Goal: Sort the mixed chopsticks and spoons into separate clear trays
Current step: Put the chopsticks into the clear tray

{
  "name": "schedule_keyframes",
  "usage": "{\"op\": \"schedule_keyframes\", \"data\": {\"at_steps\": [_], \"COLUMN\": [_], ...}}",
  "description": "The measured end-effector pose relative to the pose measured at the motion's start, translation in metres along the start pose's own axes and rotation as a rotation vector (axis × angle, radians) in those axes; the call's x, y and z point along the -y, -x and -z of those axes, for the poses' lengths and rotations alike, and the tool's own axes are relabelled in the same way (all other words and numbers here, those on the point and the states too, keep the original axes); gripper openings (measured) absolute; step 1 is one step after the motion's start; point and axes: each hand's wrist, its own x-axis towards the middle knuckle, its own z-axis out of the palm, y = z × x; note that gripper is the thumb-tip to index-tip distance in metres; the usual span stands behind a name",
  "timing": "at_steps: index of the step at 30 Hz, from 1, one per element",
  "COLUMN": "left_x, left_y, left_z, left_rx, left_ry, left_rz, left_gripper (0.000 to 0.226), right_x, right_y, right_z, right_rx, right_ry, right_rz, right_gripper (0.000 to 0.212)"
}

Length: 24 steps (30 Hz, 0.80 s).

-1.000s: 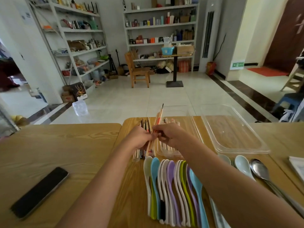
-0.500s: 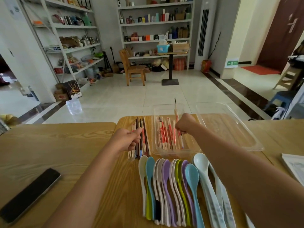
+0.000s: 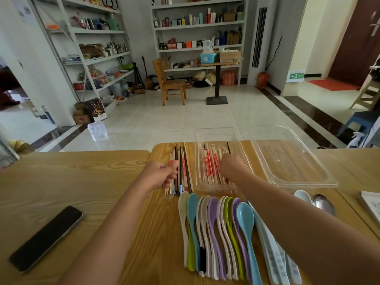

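- While the right hand (image 3: 232, 166) sits low inside the chopstick tray (image 3: 198, 161), its fingers are curled under and pinch a dark chopstick (image 3: 228, 147), whose far end pokes out beyond the knuckles.
- The sticks already sorted lie lengthwise under and to the left of that hand, mostly pale ones with red print.
- Just left of the tray, the loose chopsticks (image 3: 184, 171) lie in a bunch on the surface (image 3: 82, 182). The left hand (image 3: 161, 175) is curled at their left edge, thumb on top, gripping some of them. Which ones it has, I cannot tell.
- The step in hand looks like the chopstick half of the job: one stick about to be laid down, the next batch held ready.
- The next move probably calls for the right fingers to let go with the stick lying along the others, so it does not cross them. The left hand would then pass over or lift its own sticks.
- Nearer than both hands, the spoons (image 3: 216, 233) lie in a tight overlapping row, untouched.
- To the right of the right hand, the empty tray (image 3: 287, 161) has nothing in it yet, so the spoon half is not begun.
- A metal spoon (image 3: 323, 204) lies beyond the right forearm, and a phone (image 3: 47, 237) lies well to the left of the left arm.
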Motion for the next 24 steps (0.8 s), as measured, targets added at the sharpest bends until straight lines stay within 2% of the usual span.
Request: {"op": "schedule_keyframes", "data": {"at_steps": [5, 8, 10, 12, 15, 19, 24], "left_x": [0.003, 0.009, 0.015, 0.024, 0.034, 0.042, 0.035], "left_y": [-0.001, -0.006, -0.012, -0.018, -0.021, -0.019, -0.024], "left_z": [0.001, 0.003, 0.004, 0.005, 0.001, -0.013, -0.024], "left_rx": [-0.019, -0.04, -0.077, -0.122, -0.184, -0.178, -0.172], "left_ry": [-0.02, -0.061, -0.171, -0.32, -0.495, -0.56, -0.637], "left_rz": [-0.003, 0.0, 0.004, 0.015, 0.045, 0.054, 0.052], "left_gripper": [0.035, 0.026, 0.015, 0.014, 0.025, 0.052, 0.057], "right_x": [0.003, 0.006, 0.011, 0.019, 0.027, 0.032, 0.037], "right_y": [0.002, -0.002, -0.004, -0.001, 0.011, 0.018, 0.022], "right_z": [0.01, 0.021, 0.029, 0.031, 0.028, 0.023, 0.017], "right_rx": [-0.007, -0.069, -0.117, -0.15, -0.146, -0.117, -0.108], "right_ry": [-0.094, -0.247, -0.404, -0.543, -0.662, -0.677, -0.639], "right_rz": [-0.017, -0.029, -0.026, 0.01, 0.087, 0.108, 0.117], "right_gripper": [0.013, 0.017, 0.017, 0.019, 0.016, 0.018, 0.019]}}
